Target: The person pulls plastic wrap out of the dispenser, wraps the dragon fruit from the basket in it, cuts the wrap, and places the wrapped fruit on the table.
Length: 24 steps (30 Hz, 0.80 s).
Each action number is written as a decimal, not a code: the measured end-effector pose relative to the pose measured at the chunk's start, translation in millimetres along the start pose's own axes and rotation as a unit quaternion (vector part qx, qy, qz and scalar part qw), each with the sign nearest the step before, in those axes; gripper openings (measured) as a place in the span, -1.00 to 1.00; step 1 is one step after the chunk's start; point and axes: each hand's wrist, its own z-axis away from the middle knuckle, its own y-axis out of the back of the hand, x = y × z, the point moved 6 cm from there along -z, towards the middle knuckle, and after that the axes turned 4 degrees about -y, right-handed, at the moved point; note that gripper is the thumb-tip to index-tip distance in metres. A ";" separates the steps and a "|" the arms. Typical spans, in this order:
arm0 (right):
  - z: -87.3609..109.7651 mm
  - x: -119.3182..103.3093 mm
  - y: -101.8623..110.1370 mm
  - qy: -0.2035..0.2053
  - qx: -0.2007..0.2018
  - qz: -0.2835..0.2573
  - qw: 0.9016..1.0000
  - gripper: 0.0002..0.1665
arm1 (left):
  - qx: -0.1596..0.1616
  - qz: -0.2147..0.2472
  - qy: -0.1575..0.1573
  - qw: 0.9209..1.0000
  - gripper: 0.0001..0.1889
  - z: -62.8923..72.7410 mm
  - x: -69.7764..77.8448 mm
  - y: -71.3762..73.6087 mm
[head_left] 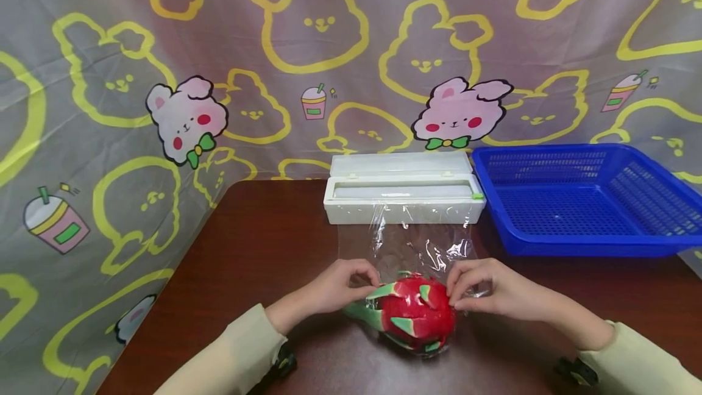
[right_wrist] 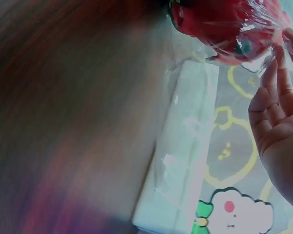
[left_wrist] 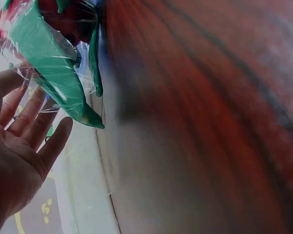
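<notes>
A red dragon fruit (head_left: pixel 417 309) with green scales lies on the table, partly covered by clear cling film (head_left: pixel 395 245). The film runs from the fruit back to a white cling film box (head_left: pixel 406 211). At the fruit's left upper side, my left hand (head_left: pixel 342 285) pinches the film beside the green tips. My right hand (head_left: pixel 493 288) pinches film at the red right end between thumb and fingers. In the left wrist view, film stretches tight over a green scale (left_wrist: pixel 51 63) by the left fingertips. The right wrist view shows film gathered at the right fingertips (right_wrist: pixel 279 51).
A blue plastic basket (head_left: pixel 581 239) stands at the back right, beside the film box. The box's lid (head_left: pixel 400 164) is raised. Behind the brown table (head_left: pixel 263 230) hangs a patterned curtain (head_left: pixel 351 47).
</notes>
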 end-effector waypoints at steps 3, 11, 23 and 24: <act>-3.2 5.9 0.7 -0.004 0.015 -0.028 0.999 -0.76 | 0.004 -0.002 0.008 1.000 -0.93 -1.2 -3.0 -0.6; -10.7 20.8 5.3 -0.030 0.043 -0.028 0.998 -0.72 | 0.005 -0.003 0.017 1.000 -0.93 -4.9 -8.3 1.8; -10.8 44.2 7.0 -0.103 0.046 -0.042 0.993 -0.68 | -0.002 -0.027 0.034 0.999 -0.89 -14.4 -20.1 -1.2; -10.8 46.0 7.0 -0.106 0.049 -0.042 0.992 -0.69 | -0.002 -0.028 0.039 0.999 -0.89 -15.2 -21.5 -1.4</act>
